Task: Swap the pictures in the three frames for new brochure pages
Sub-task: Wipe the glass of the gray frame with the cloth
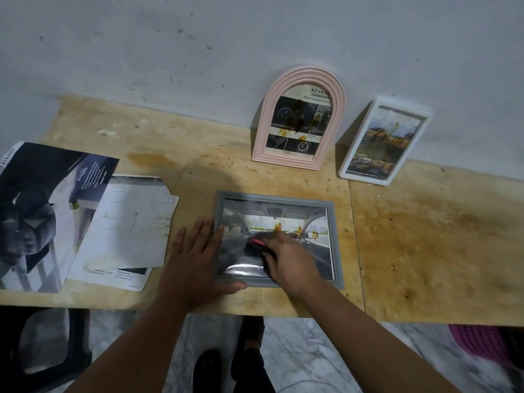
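Wooden table (425, 236): three frames, two loose brochure pages, two hands.

Right hand (286, 262) motion-blurred — red-black object (256, 243) under fingers unidentifiable; pink basket (479, 343) cut by edge.

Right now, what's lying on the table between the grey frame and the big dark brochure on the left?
In the head view, loose white pages lie between the grey frame and the dark brochure, overlapping it; the left hand rests at the frame's edge.
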Action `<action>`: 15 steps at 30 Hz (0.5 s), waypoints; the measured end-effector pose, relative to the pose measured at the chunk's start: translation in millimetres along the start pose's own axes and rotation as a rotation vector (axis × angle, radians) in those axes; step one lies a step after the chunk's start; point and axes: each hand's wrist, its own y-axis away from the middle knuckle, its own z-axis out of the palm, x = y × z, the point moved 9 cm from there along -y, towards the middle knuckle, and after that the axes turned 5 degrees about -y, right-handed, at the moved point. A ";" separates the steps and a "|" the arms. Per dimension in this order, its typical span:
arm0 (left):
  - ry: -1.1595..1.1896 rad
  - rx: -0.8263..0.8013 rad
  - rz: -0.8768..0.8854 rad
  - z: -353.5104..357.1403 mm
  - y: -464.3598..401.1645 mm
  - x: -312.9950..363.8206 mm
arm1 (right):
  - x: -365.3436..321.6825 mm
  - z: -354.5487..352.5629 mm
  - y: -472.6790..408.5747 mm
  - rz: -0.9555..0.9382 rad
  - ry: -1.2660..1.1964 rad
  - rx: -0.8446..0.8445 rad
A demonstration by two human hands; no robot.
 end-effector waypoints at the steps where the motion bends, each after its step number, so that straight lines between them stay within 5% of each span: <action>1: 0.005 0.002 -0.002 -0.7 0.4 -0.2 | -2.7 2.2 3.1 -0.023 0.010 -0.078; 5: 0.011 -0.003 0.001 -0.7 1.9 -1.1 | 7.1 -15.8 -20.5 0.153 -0.234 -0.343; 7: 0.019 0.009 0.004 -2.0 1.6 -0.7 | 15.1 -34.9 -45.5 0.237 -0.359 -0.187; 10: 0.046 0.031 0.009 -3.6 1.8 0.2 | 9.0 -34.7 -62.3 0.178 -0.118 0.043; 15: 0.026 0.023 -0.003 -1.6 1.2 -1.4 | -8.7 -3.2 -19.5 0.103 0.035 0.063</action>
